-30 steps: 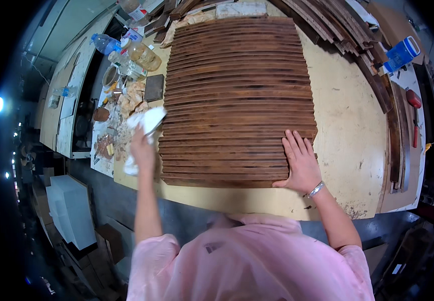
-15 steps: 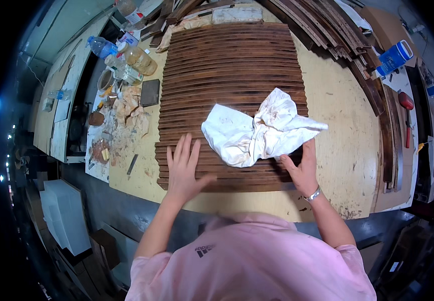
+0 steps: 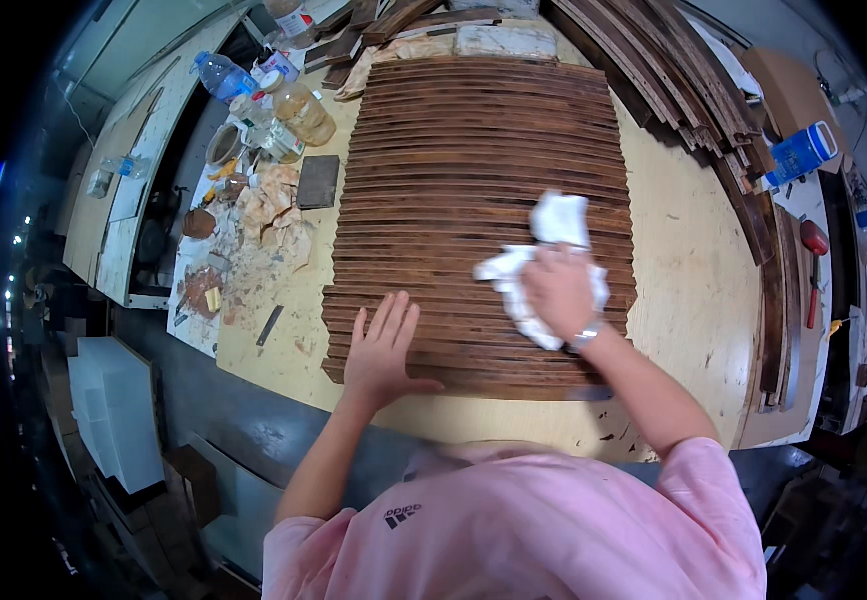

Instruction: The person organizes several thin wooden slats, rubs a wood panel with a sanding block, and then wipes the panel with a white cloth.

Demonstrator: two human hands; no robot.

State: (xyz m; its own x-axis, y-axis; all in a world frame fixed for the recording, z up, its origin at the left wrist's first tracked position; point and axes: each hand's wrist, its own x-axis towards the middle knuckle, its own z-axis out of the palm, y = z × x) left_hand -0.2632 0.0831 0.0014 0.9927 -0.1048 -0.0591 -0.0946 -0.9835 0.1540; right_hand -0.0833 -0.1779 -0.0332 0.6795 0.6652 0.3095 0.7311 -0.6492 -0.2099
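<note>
Dark brown wooden strips (image 3: 453, 200) lie side by side across the pale tabletop, forming one wide ridged panel. My left hand (image 3: 383, 348) rests flat on the strips near their front left corner, fingers spread and thumb out to the side. Over the right part of the strips, my right hand (image 3: 559, 290) presses a crumpled white cloth (image 3: 559, 220) onto the wood. The cloth bunches under the palm and sticks out beyond the fingers, a little blurred by motion. A silver band circles my right wrist.
Left of the panel stand plastic bottles (image 3: 223, 78), a jar (image 3: 303, 115) and stained crumpled paper (image 3: 271, 200), near a dark flat block (image 3: 318, 182). Long dark boards (image 3: 653, 80) are stacked at the far right, beside a blue jug (image 3: 801, 152) and a red-handled tool (image 3: 813, 240).
My right hand has moved from the cloth's lower edge onto its middle and gathered it into a smaller bunch. The left hand stays on the strips.
</note>
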